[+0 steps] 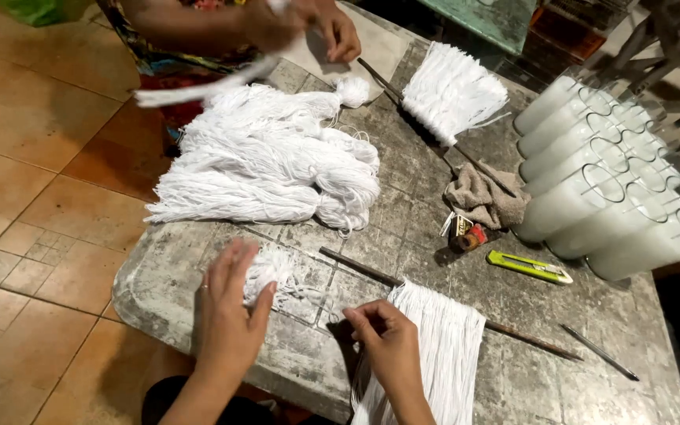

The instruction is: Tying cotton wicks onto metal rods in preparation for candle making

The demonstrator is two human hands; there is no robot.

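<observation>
Head view, left hand: our left hand [230,311] lies flat, fingers released, on a small bundle of white string [273,271] on the stone table [159,275].
Head view, right hand: our right hand [387,338] pinches strands of the white fringe [446,346] hung on a thin rod [364,269].
Head view, around: a heap of white yarn [269,165], a green utility knife [529,267], candle glasses [592,201]; another person's hand [336,31] across the table.
</observation>
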